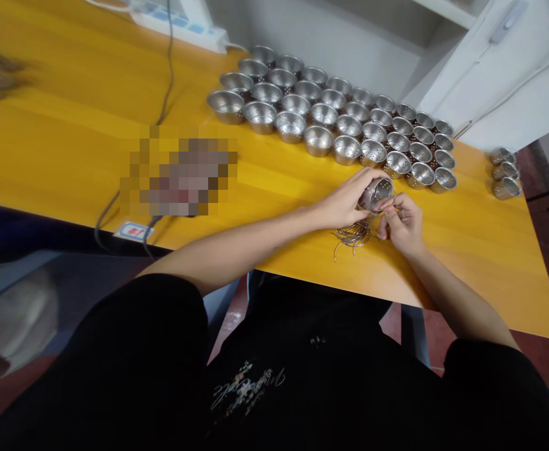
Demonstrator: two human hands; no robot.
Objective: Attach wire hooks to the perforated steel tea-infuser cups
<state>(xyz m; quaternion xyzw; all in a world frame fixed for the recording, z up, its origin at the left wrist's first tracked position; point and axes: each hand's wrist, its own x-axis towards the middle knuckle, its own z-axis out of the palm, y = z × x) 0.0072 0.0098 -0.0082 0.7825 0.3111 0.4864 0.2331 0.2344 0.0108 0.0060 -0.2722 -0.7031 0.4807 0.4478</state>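
My left hand [350, 199] is wrapped round a small perforated metal cup [374, 195], tilted so that its mouth faces right. At the cup's rim, my right hand [401, 220] pinches a thin curved wire handle [389, 204]. Whether the wire is hooked into the cup is too small to tell. Below both hands, a loose heap of bent wire handles [352, 235] lies on the yellow table [274, 250].
Several rows of perforated metal cups [319, 140] stand behind my hands. A short row of cups [506, 186] is at the right edge. A blurred-out object [185, 175] with a cable lies to the left, and a power strip [180, 24] sits at the back.
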